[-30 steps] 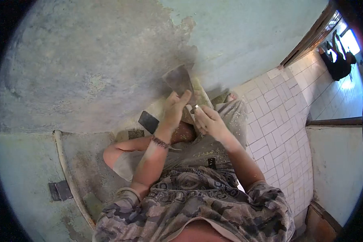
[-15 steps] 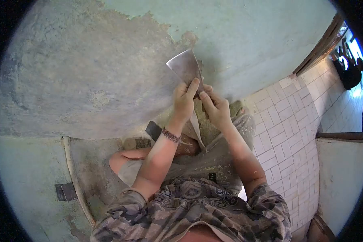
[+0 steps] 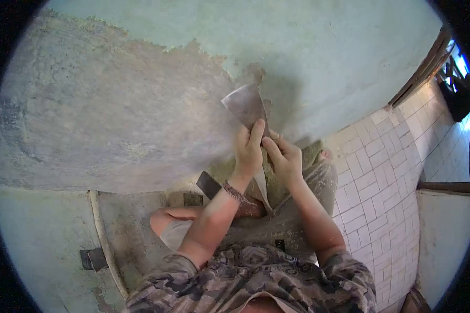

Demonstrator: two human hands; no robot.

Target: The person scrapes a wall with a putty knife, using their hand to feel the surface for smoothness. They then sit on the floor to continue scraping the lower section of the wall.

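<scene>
A wide metal scraper [image 3: 247, 106] with a flared blade points up and slightly left, close over the wall [image 3: 125, 104]. My left hand [image 3: 249, 151] is closed round its lower part, thumb laid along the blade. Beside it my right hand [image 3: 284, 159] also grips the scraper, its thumb pressed at the blade's narrow end. The handle is hidden behind my fingers. Around the blade, bare grey-brown plaster meets pale green paint [image 3: 344, 57] in a ragged edge. A beaded bracelet [image 3: 235, 193] is on my left wrist.
My folded legs [image 3: 313, 193] are below the hands. White floor tiles [image 3: 371, 182] run along the right, towards a doorway with a wooden frame [image 3: 420, 68]. At the left, a pipe [image 3: 102, 235] runs down the wall by a dark socket box [image 3: 93, 259].
The whole view has shifted, so wall, hands and scraper all appear lower and slightly further right. Both hands keep the same hold on the scraper.
</scene>
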